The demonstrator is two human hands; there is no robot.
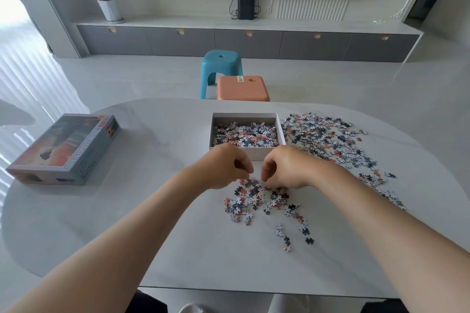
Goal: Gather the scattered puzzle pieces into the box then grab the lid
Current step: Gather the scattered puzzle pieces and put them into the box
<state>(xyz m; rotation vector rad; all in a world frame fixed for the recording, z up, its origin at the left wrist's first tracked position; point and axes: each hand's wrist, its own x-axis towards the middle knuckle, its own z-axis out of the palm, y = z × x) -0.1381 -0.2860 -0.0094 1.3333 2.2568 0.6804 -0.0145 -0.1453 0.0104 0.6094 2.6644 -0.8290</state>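
An open grey box (281, 129) sits mid-table, partly filled with puzzle pieces. A small heap of loose pieces (256, 201) lies in front of it, and a wide spread of pieces (328, 140) covers the table to its right. The printed lid (66, 150) lies at the far left of the table. My left hand (226, 165) and my right hand (284, 168) hover side by side at the near heap's far edge, fingers curled down and pinching at pieces. Whatever they hold is hidden under the fingers.
The table (157, 236) is a white oval with its near edge close to my body. A blue stool (220, 63) and an orange stool (243, 87) stand behind the far edge. A low cabinet runs along the back wall.
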